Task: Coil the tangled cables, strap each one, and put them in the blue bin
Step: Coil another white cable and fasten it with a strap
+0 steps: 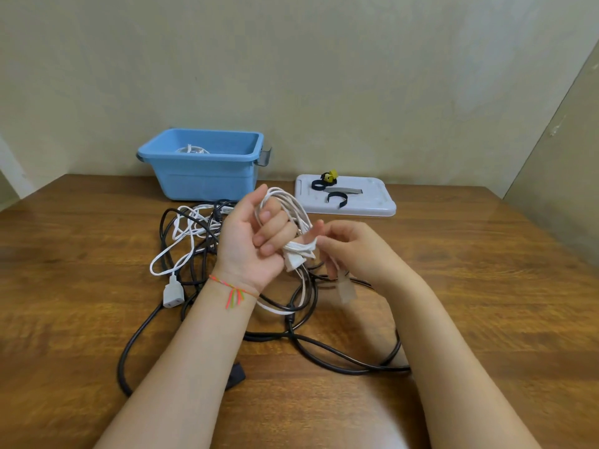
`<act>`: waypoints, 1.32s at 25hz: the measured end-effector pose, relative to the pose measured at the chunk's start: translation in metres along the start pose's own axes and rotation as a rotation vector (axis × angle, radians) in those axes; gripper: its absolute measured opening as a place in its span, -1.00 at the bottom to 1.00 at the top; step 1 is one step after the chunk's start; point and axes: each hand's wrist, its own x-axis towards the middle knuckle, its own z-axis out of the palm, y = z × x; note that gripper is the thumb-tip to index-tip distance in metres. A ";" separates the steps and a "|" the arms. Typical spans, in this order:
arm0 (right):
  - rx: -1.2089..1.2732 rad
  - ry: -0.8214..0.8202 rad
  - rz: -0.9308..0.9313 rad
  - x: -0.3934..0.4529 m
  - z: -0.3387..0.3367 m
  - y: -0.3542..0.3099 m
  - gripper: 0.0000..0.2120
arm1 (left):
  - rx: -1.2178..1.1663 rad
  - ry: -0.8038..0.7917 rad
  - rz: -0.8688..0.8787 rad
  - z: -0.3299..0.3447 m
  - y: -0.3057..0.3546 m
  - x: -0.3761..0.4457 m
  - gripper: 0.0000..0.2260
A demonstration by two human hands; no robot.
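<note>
Wooden tabletop [453,319] with a visible grain, set against a plain pale wall [324,76]; a second wall panel angles in at the right. At the far edge, left of centre, stands the blue bin [207,176], open-topped with a grey handle on its right end; a coiled white cable [191,150] lies inside it. Just right of the bin rests a pale lid-like tray [372,202] carrying black straps [337,199], a grey strap and a small yellow-and-black item too small to identify.

Between bin and viewer, a tangle of black cables [324,348] and a loose white cable [181,241] is spread on the tabletop; the white one ends in a pale socket plug [172,294] lying flat at the left of the heap.

The left hand [256,238], palm turned toward the camera and raised above the tangle, has its fingers curled round a white cable coil [288,205], the loops rising above the fist. A thread bracelet in orange and green circles the left wrist. The right hand [353,251], blurred, lies just beside the coil with its fingers bent toward the white binding at the coil's lower end; whether they actually pinch it cannot be told. A pale plug [346,290] shows beneath the right hand, also blurred.
</note>
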 end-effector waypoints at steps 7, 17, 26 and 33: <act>-0.097 -0.226 0.041 -0.002 0.011 -0.002 -0.88 | 0.510 0.132 0.283 0.003 -0.007 0.004 -0.70; -0.149 -0.064 -0.133 -0.005 0.015 -0.008 -0.80 | 1.394 0.370 0.377 -0.015 -0.020 0.015 -0.69; -0.053 0.263 -0.401 -0.001 0.014 -0.006 -0.80 | 0.918 0.056 -0.292 0.003 -0.006 -0.001 -0.37; 0.033 0.062 -0.249 -0.005 0.013 -0.009 -0.81 | 0.579 -0.053 -0.461 0.001 -0.009 0.004 -0.32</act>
